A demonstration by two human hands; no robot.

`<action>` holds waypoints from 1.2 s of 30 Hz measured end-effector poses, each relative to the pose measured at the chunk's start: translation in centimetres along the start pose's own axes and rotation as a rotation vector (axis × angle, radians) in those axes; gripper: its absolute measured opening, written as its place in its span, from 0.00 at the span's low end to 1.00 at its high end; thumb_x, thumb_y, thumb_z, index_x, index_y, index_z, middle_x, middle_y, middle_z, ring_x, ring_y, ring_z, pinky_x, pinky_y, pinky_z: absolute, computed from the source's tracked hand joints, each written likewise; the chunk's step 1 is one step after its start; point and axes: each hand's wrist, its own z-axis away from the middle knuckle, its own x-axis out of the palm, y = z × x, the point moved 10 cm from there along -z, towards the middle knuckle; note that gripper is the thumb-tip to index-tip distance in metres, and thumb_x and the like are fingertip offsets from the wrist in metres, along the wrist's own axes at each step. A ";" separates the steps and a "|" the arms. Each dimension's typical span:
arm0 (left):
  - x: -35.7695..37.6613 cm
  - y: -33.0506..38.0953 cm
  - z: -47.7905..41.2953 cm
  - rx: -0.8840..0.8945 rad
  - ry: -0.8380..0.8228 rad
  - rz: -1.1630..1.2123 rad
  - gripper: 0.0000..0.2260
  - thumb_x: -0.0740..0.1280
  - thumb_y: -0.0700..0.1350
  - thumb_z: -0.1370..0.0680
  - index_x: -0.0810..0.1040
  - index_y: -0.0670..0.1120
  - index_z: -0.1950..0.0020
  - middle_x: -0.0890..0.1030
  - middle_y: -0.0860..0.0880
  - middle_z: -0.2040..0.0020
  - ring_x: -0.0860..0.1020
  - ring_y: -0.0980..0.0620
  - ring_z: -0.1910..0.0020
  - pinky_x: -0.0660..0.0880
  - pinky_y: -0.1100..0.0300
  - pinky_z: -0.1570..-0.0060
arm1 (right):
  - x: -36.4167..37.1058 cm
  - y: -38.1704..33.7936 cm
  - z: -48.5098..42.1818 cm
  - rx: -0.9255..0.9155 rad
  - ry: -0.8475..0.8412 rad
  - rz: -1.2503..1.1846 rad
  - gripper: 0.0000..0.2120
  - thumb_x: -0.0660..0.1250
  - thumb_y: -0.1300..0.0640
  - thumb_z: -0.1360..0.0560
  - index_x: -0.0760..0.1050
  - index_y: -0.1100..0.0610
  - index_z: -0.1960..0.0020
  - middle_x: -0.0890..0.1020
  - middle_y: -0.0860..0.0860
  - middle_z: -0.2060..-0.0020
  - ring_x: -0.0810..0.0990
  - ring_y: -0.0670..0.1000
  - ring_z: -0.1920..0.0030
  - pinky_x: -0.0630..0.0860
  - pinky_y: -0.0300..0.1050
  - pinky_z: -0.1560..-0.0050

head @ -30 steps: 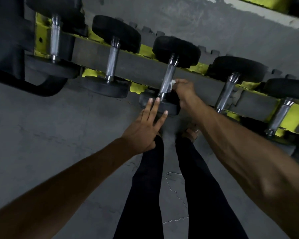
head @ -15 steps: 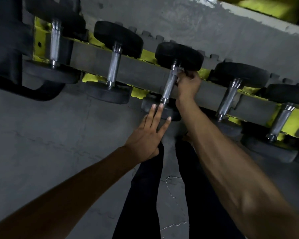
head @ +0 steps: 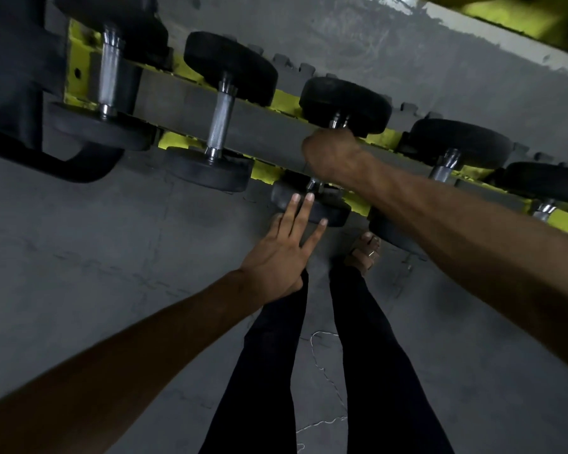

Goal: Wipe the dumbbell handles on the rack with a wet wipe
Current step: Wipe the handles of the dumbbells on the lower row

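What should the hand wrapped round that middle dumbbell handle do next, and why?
Probably slide the right hand down the handle toward the near weight: bare metal shows below its grip, and the left hand rests straight-fingered on that weight.

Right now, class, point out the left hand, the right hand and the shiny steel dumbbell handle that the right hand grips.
left hand (head: pixel 274 257), head view, back of the hand.
right hand (head: pixel 333 155), head view, back of the hand.
shiny steel dumbbell handle (head: pixel 339 121), head view, exposed far end above the fist.

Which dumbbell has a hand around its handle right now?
The third dumbbell from the left: the right hand wraps its handle; no hand is on the others.
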 end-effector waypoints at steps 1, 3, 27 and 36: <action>-0.2 0.0 0.1 -0.007 -0.006 0.006 0.47 0.66 0.55 0.25 0.41 0.43 0.15 0.30 0.27 0.22 0.36 0.27 0.20 0.55 0.37 0.22 | 0.5 -1.0 -0.2 -0.020 -0.148 -0.003 0.13 0.61 0.59 0.19 0.78 0.60 0.39 0.81 0.57 0.41 0.82 0.60 0.42 0.78 0.53 0.46; -0.6 0.0 0.2 -0.009 -0.015 0.021 0.46 0.66 0.54 0.25 0.43 0.43 0.15 0.31 0.28 0.22 0.37 0.28 0.20 0.55 0.38 0.22 | 2.1 -2.8 -0.2 -0.054 -0.409 -0.003 0.12 0.62 0.59 0.19 0.78 0.60 0.39 0.80 0.57 0.42 0.81 0.58 0.46 0.80 0.53 0.48; 0.2 0.1 -0.1 -0.036 0.052 0.042 0.48 0.68 0.55 0.26 0.43 0.43 0.15 0.31 0.29 0.21 0.37 0.28 0.19 0.55 0.37 0.21 | 12.6 3.8 0.9 0.626 0.023 -2.190 0.15 0.56 0.66 0.21 0.81 0.68 0.45 0.82 0.62 0.57 0.77 0.51 0.65 0.79 0.46 0.59; -0.1 0.4 0.1 -0.048 0.052 0.041 0.49 0.69 0.56 0.26 0.43 0.44 0.15 0.32 0.30 0.21 0.38 0.29 0.19 0.56 0.37 0.21 | 12.7 5.3 2.1 0.824 0.318 -2.285 0.06 0.64 0.63 0.20 0.77 0.57 0.53 0.80 0.55 0.64 0.78 0.51 0.66 0.76 0.45 0.64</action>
